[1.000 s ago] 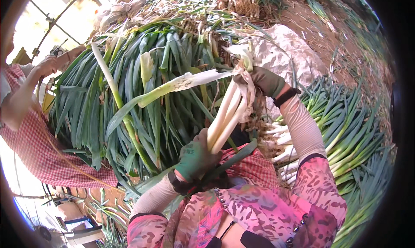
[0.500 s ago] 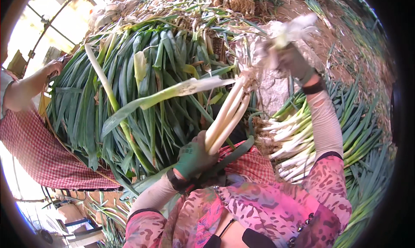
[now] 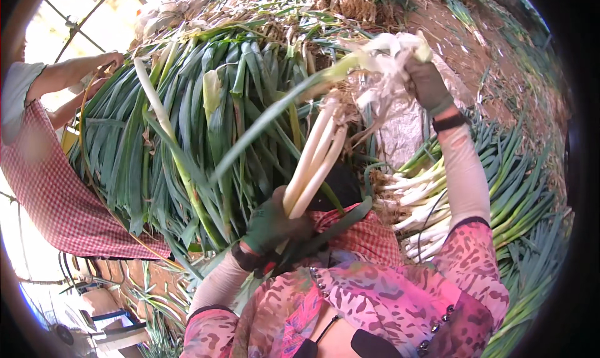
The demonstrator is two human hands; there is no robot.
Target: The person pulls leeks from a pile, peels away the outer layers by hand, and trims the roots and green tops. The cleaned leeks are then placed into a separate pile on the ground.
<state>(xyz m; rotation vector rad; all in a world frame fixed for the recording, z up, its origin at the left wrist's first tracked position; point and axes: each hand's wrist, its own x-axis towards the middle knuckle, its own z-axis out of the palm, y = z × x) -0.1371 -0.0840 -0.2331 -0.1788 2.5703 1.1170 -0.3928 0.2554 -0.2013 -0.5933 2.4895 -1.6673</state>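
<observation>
**Leeks in my left fist, peeled skin in my right**

I see no printed package, label or sign; the only wrapping-like thing is a pale crumpled sheet [image 3: 400,130] lying on the ground behind the stalks, between the leaf pile and the trimmed heap.

My left hand [image 3: 272,223], in a green glove, is closed tight around a few white leek stalks [image 3: 315,161] low on their shafts. The stalks rise up and to the right from my fist, root ends uppermost.

My right hand [image 3: 428,83], also gloved, is raised above and to the right of the root ends, fingers pinched shut on a strip of pale peeled skin [image 3: 375,52] that hangs back toward the stalks.

A big pile of green leek leaves [image 3: 187,120] fills the left. Trimmed leeks [image 3: 437,195] lie stacked under my right forearm. Another person in a red checked apron [image 3: 56,195] stands at far left.
</observation>
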